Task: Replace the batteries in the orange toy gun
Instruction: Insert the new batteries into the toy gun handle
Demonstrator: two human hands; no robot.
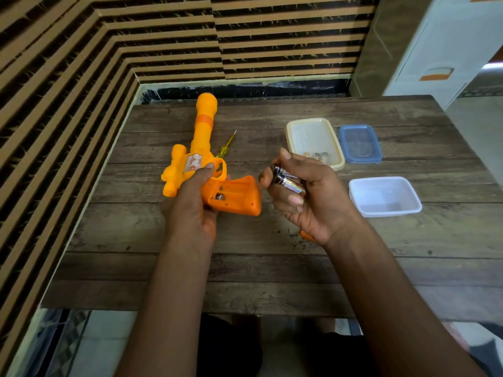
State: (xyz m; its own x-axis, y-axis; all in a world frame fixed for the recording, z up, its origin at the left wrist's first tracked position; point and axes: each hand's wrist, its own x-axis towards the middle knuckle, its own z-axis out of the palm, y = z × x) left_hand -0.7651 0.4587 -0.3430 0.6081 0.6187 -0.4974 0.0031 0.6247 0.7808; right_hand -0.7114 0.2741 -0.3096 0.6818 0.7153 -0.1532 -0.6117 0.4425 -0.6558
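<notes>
Wooden plank table (245, 281) is lying bare nearest the viewer, below the toy gun (201, 148). Left hand (190, 202) is gripping the gun's body, holding the smooth orange plastic just over the tabletop with the barrel pointing away. The grip's compartment is standing open, something metallic showing inside. Right of the gun, right hand (307, 197) is clamping two cylindrical batteries (288, 180). Further right, a translucent white tub (385, 195) is sitting with nothing visible inside. Beyond it, a shallow cream tray (314, 140) is holding small items, too small to identify, touching a blue lid (359, 144). A yellow screwdriver (226, 148) is lying just beside the barrel.
</notes>
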